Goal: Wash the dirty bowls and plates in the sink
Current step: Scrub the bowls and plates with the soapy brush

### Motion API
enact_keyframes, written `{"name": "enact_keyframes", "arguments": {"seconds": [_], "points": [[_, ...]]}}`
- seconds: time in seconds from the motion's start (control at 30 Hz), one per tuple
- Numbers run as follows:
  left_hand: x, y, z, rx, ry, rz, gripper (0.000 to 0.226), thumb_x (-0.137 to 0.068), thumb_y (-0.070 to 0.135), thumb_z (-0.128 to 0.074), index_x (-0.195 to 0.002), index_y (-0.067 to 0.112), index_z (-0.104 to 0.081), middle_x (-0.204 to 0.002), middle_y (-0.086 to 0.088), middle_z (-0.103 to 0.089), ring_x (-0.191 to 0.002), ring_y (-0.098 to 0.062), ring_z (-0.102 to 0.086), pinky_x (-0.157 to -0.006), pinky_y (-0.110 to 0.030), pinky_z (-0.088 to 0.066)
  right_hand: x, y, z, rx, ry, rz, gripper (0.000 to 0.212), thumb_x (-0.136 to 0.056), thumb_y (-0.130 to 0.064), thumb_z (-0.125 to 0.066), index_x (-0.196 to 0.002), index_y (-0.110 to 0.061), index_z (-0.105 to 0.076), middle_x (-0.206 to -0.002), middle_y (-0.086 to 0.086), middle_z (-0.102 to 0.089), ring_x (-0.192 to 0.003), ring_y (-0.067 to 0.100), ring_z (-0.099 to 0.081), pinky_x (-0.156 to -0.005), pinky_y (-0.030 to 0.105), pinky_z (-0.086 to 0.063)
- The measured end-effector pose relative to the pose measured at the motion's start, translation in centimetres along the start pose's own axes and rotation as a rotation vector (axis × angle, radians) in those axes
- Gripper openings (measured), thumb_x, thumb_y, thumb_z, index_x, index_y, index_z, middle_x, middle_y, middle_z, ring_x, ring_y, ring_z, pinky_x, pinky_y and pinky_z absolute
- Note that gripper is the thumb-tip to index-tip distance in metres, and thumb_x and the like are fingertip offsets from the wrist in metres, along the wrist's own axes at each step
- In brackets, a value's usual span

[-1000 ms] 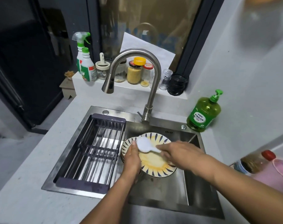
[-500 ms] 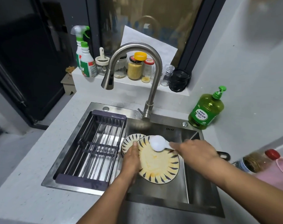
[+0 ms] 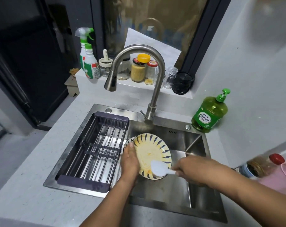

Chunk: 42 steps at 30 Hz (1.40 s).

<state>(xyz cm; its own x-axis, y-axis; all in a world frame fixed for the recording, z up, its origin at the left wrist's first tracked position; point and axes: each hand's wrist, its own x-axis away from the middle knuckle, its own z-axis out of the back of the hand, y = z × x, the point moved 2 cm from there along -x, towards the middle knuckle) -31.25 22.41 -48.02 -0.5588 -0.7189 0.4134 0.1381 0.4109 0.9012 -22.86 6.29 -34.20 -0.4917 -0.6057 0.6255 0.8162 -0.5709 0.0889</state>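
Stainless steel sink (image 3: 196,145) holds a yellow plate (image 3: 151,151) with dark blue rim strokes, tilted above what looks like a second patterned dish (image 3: 128,142) behind it. The left hand (image 3: 130,161) grips the plate's left edge. The right hand (image 3: 190,168) holds a white spoon (image 3: 159,168) by its handle, bowl touching the plate's lower rim. A dark drying rack (image 3: 96,149) fills the sink's left side.

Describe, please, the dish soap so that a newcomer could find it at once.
Start at the steel sink and its curved faucet. On the counter by the sink's far right corner stands the dish soap bottle. Unlike the white spray bottle on the ledge, it is squat, translucent green, with a pump top.
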Motion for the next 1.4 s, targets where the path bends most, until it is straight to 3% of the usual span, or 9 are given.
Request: {"name": "enact_keyframes", "arguments": {"seconds": [0.2, 0.37, 0.6, 0.8, 0.93, 1.03, 1.13, 1.27, 1.4], "points": [[1.8, -0.2, -0.6, 0.227, -0.015, 0.339, 0.064, -0.1, 0.068, -0.026, -0.112, 0.015, -0.06, -0.1, -0.015, -0.072, -0.094, -0.034, -0.069, -0.071, -0.038, -0.059, -1.5, -3.0, 0.1, -0.313, -0.045, 0.095, 0.037, -0.106, -0.034, -0.043, -0.14, -0.033, -0.056, -0.138, -0.002, -0.058, -0.125, 0.02, -0.051, -0.089, 0.025, -0.038], [2.1, -0.8, -0.9, 0.221, -0.038, 0.278, 0.078, -0.086, 0.081, -0.033, -0.118, 0.019, -0.066, -0.104, -0.012, -0.075, -0.096, -0.03, -0.072, -0.085, -0.049, -0.06, -3.4, -4.0, -1.0, -0.381, 0.16, -0.028, 0.036, -0.104, -0.038, -0.042, -0.138, -0.041, -0.053, -0.13, -0.002, -0.063, -0.116, 0.024, -0.058, -0.09, 0.033, -0.048], [1.3, 0.7, 0.0, 0.212, 0.068, 0.162, 0.044, -0.107, 0.047, -0.034, -0.136, 0.021, -0.054, -0.125, -0.003, -0.066, -0.115, -0.024, -0.063, -0.106, -0.05, -0.05, -3.8, -1.5, 0.8, -0.15, 0.423, -0.177, 0.04, -0.104, -0.022, -0.036, -0.141, -0.037, -0.041, -0.118, 0.009, -0.061, -0.106, 0.035, -0.063, -0.076, 0.035, -0.042], [-0.1, 0.9, 1.1, 0.293, 0.105, 0.197, 0.046, -0.108, 0.048, -0.03, -0.144, 0.024, -0.044, -0.136, -0.005, -0.059, -0.122, -0.028, -0.059, -0.108, -0.054, -0.046, -4.3, 0.6, 0.4, -0.893, 0.484, -0.346, 0.039, -0.093, -0.056, -0.057, -0.099, -0.018, -0.067, -0.077, 0.002, -0.066, -0.068, 0.024, -0.062, -0.058, 0.03, -0.047], [-0.1, 0.7, 0.8, 0.269, 0.052, 0.313, 0.041, -0.106, 0.054, -0.033, -0.124, 0.026, -0.057, -0.115, -0.006, -0.072, -0.085, -0.022, -0.069, -0.058, -0.032, -0.059, -6.7, -0.2, -2.3, -1.609, 0.266, -0.415, 0.029, -0.086, -0.027, -0.074, -0.091, -0.002, -0.061, -0.056, 0.004, -0.042, -0.037, 0.012, -0.033, -0.037, 0.018, -0.026], [0.1, 0.6, 1.0, 0.219, -0.059, 0.386, 0.042, -0.101, 0.055, -0.045, -0.126, 0.023, -0.056, -0.115, -0.007, -0.073, -0.092, -0.026, -0.073, -0.061, -0.036, -0.062, -7.8, -0.3, -3.0, -1.831, 0.128, -0.457, 0.012, -0.089, -0.008, -0.062, -0.083, -0.008, -0.053, -0.051, 0.001, -0.04, -0.033, 0.006, -0.029, -0.032, 0.013, -0.023], [0.1, 0.6, 1.9, -0.065, -0.202, 0.211, 0.068, -0.087, 0.068, -0.061, -0.141, 0.034, -0.04, -0.142, 0.003, -0.057, -0.119, -0.022, -0.063, -0.082, -0.041, -0.059, -8.2, 0.3, -3.5, -1.924, 0.054, -0.486, 0.005, -0.088, -0.004, -0.052, -0.086, -0.009, -0.052, -0.05, 0.0, -0.041, -0.032, 0.005, -0.033, -0.031, 0.013, -0.027], [0.9, 1.9, 2.7, -0.595, -0.519, -0.183, 0.101, -0.069, 0.073, -0.072, -0.155, 0.042, -0.03, -0.158, 0.026, -0.002, -0.148, -0.003, -0.003, -0.125, -0.041, -0.008, -8.2, 0.8, -2.7, -1.965, 0.055, -0.527, 0.007, -0.089, 0.0, -0.044, -0.089, -0.004, -0.05, -0.048, 0.003, -0.043, -0.03, 0.005, -0.036, -0.028, 0.011, -0.028], [1.2, 2.2, 1.5, -1.054, -0.563, -0.64, 0.077, -0.074, 0.043, -0.084, -0.142, 0.048, -0.049, -0.161, 0.023, -0.023, -0.152, 0.0, -0.011, -0.126, -0.03, 0.003, -7.9, 0.6, -1.0, -1.845, 0.076, -0.53, 0.011, -0.091, -0.004, -0.043, -0.083, -0.006, -0.05, -0.045, 0.004, -0.046, -0.029, 0.006, -0.038, -0.03, 0.011, -0.03]]}}
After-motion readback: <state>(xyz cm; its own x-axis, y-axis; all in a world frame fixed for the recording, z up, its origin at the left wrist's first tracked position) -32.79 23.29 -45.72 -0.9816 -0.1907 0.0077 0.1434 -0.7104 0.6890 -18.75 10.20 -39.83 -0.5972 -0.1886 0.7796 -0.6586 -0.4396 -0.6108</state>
